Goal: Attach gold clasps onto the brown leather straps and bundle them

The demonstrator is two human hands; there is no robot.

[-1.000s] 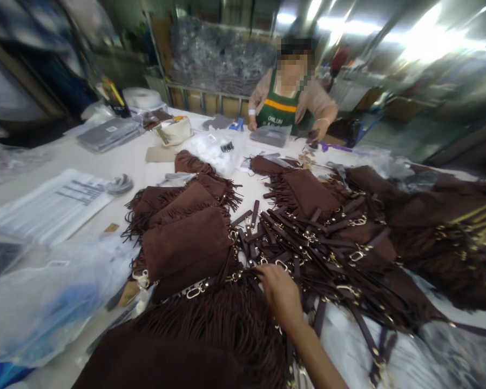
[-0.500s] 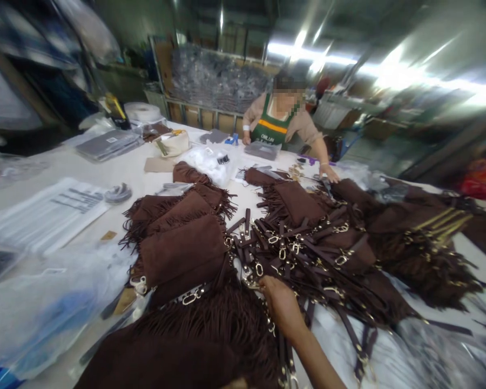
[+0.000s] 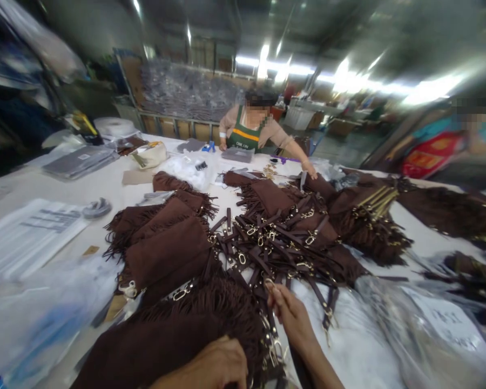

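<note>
My right hand (image 3: 294, 316) is closed in a pinch on a brown strap, whose gold clasp (image 3: 269, 283) pokes out past the fingertips. Beyond it spreads a tangled heap of brown straps (image 3: 263, 229) with gold rings and clasps. At the bottom edge my left hand (image 3: 214, 363) has its fingers curled over the near side of a brown fringed bag (image 3: 154, 346); whatever they grip is hidden. More fringed bags (image 3: 168, 246) lie overlapped in a row at the left of the straps.
Across the table, a person in a green apron (image 3: 243, 138) reaches toward brown bags (image 3: 319, 186). Someone in a red apron (image 3: 431, 154) is at far right. Clear plastic bags (image 3: 433, 335) lie at the right, a white printed sheet (image 3: 28, 232) at the left.
The view has swung right, bringing the red-aproned person into sight. My right hand has drawn back from the straps with a clasp raised in its fingers. My left hand has come into view.
</note>
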